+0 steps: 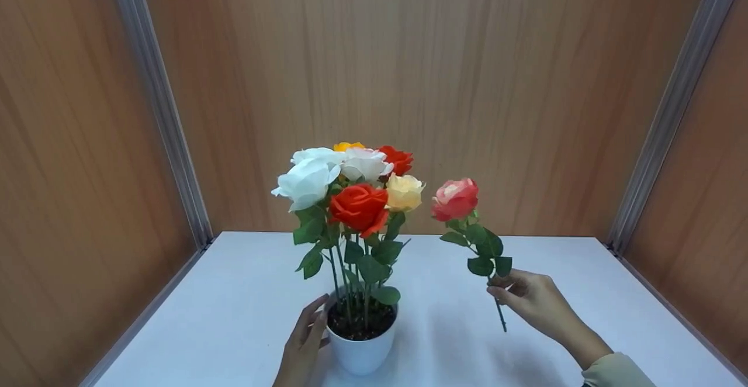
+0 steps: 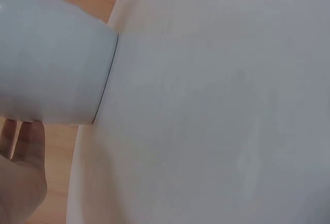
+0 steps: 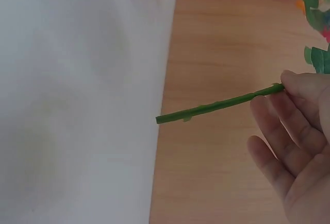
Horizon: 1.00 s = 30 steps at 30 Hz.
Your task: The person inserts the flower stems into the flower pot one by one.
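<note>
In the head view a white pot (image 1: 359,355) stands upright with several roses in it: white, red, pale yellow and orange. My left hand (image 1: 302,340) rests against the pot's left side, its fingers fairly straight. Seen from the left wrist, those fingertips (image 2: 35,131) touch the wall of the pot (image 2: 51,59). To the right, my right hand (image 1: 529,299) pinches the stem of a pink rose (image 1: 456,200) between thumb and fingers, above the table. The right wrist view shows the bare lower end of the green stem (image 3: 206,108) jutting out past the right hand (image 3: 299,141).
Under everything lies a white table (image 1: 234,293). Wood-grain panels (image 1: 409,71) enclose it at the back and on both sides, joined by grey metal posts (image 1: 166,118). Dark soil (image 1: 365,327) fills the pot around the stems.
</note>
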### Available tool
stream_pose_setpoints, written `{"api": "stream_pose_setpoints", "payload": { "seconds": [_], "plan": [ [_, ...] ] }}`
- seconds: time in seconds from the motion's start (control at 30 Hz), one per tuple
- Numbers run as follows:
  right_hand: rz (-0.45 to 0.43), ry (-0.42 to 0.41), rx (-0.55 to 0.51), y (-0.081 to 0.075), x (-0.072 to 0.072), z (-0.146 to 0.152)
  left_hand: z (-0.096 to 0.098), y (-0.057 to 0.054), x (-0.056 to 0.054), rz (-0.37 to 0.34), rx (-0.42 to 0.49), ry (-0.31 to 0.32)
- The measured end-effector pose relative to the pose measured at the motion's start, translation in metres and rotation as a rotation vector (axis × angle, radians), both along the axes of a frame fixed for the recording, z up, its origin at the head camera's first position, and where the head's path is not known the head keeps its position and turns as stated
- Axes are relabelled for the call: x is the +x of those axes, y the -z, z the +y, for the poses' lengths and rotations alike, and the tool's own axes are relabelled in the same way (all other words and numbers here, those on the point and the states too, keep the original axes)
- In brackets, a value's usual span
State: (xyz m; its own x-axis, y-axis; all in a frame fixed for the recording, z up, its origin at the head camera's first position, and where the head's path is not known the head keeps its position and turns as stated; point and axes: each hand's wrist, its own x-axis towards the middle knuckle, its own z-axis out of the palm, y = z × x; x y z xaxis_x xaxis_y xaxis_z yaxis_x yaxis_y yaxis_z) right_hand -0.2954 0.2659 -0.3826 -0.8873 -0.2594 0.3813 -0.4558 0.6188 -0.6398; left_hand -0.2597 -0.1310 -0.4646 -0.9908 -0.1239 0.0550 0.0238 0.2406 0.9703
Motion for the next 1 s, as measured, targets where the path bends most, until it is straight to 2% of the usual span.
{"api": "stream_pose_setpoints", "payload": {
  "seconds": [0.1,0.2,0.37,0.53,0.7,0.87,1.0],
  "plan": [
    [0.044,-0.054,-0.016,-0.001,0.002,-0.014,-0.001,0.000,0.000,0.001,0.003,0.008],
    [0.125,-0.115,-0.032,-0.002,0.003,-0.028,-0.001,0.000,0.000,-0.002,0.001,0.012],
    [0.212,-0.180,-0.067,-0.004,0.004,-0.050,0.000,0.000,0.000,0.003,-0.002,-0.011],
    [0.256,-0.229,-0.096,-0.010,0.006,-0.071,0.000,0.000,-0.002,-0.003,0.002,-0.019],
    [0.262,-0.263,-0.127,-0.016,0.008,-0.091,0.000,0.001,-0.002,-0.008,0.005,-0.020],
    [0.328,-0.356,-0.191,-0.019,0.007,-0.112,0.000,0.001,-0.001,-0.001,0.006,-0.017],
    [0.342,-0.402,-0.235,-0.017,0.007,-0.125,0.000,0.001,-0.001,0.001,0.013,-0.015]
  ]
}}
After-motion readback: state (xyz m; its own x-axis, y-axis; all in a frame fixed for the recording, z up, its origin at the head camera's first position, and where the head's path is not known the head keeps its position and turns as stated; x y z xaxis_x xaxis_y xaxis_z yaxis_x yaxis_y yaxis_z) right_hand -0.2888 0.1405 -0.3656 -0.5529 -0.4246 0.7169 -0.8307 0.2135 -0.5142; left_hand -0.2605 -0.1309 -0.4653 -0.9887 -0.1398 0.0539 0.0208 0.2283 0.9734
